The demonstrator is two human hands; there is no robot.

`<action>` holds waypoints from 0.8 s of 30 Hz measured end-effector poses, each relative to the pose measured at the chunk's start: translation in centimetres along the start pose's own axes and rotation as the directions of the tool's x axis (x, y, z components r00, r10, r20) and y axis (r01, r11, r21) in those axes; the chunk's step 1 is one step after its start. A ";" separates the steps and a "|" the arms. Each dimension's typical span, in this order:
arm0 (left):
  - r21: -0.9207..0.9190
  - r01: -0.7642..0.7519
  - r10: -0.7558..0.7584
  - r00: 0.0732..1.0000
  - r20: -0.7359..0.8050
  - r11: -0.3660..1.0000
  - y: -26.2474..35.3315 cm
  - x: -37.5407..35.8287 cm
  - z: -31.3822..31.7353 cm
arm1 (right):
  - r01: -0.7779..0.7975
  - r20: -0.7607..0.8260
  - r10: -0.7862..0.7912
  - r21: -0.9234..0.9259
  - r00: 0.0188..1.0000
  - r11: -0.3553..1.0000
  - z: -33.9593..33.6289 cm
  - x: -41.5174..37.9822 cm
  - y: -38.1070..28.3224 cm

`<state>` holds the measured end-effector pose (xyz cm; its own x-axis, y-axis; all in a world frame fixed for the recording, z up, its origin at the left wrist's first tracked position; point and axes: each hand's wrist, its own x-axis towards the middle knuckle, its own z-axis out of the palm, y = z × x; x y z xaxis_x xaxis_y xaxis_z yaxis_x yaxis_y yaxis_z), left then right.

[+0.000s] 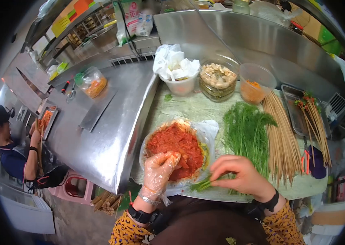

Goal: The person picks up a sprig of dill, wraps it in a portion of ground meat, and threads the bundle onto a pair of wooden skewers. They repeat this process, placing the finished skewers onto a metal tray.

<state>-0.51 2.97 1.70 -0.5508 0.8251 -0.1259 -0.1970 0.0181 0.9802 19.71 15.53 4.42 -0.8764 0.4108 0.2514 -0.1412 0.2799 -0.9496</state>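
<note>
My left hand (159, 171), in a clear plastic glove smeared with red, pinches a piece of red-coated meat (184, 160) over the near left part of a bowl of red minced mixture (172, 141). To its right, my right hand (239, 173) is bare, its thumb and fingers closed on a small bunch of green herb (201, 185) near the board's front edge. A larger pile of feathery green herb (244, 130) lies just beyond that hand. Beside the pile is a spread of wooden skewers (280, 139).
Behind the bowl stand a tub with white plastic (179, 79), a jar (218, 79) and an orange-filled tub (255, 87). Right are a metal tray (297, 122) and red-handled scissors (305, 159). A cleaver (98, 112) lies left. A co-worker (11, 151) works at far left.
</note>
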 end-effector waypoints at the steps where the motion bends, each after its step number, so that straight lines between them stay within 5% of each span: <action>1: -0.025 0.038 -0.038 0.999 0.018 0.999 0.0 -0.4 0.4 | 0.139 0.115 -0.126 -0.110 0.985 0.984 0.5 0.7 -0.4; 4: 0.038 0.058 -0.062 0.991 0.117 0.998 -1.1 -1.1 0.3 | 0.268 0.092 -0.254 -0.200 0.963 0.943 1.8 2.5 -0.2; 8: -0.147 0.082 -0.050 0.977 0.206 0.986 -0.9 -1.9 0.0 | 0.241 -0.013 -0.264 -0.370 0.964 0.898 2.4 3.5 1.0; 11: -0.230 0.106 -0.060 0.978 0.198 0.967 -0.8 -2.1 -0.1 | 0.162 -0.052 -0.190 -0.334 0.980 0.928 2.6 3.5 1.0; 17: -0.010 0.043 -0.041 0.992 0.123 0.999 -1.9 -2.0 -0.4 | 0.168 -0.063 -0.195 -0.294 0.979 0.941 3.1 3.9 2.6; 18: 0.173 -0.032 0.021 0.998 0.066 0.984 -2.1 -2.0 -0.7 | 0.154 -0.085 -0.189 -0.318 0.978 0.936 3.2 3.8 2.4; 19: 0.343 -0.107 0.099 0.994 0.041 0.933 -2.4 -1.7 -0.8 | 0.086 -0.121 -0.116 -0.232 0.986 0.969 3.1 3.5 2.0; 22: 0.182 -0.049 0.077 0.986 -0.151 0.982 -2.7 -1.3 -1.0 | -0.066 -0.280 0.007 -0.199 0.960 0.978 -1.0 1.6 1.7; 23: 0.073 -0.059 0.072 0.979 -0.190 0.996 -3.2 -0.8 -1.3 | -0.202 -0.534 0.149 -0.041 0.832 0.979 -5.7 -0.1 3.7; 24: 0.013 -0.106 0.106 0.971 -0.212 0.994 -3.7 -0.7 -1.4 | -0.238 -0.640 0.122 -0.098 0.759 0.966 -8.5 -0.9 4.1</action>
<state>-0.54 1.48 -2.03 -0.7281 0.6836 -0.0509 -0.1272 -0.0618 0.9899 23.78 23.67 1.89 -0.3880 0.9008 0.1952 0.1169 0.2581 -0.9590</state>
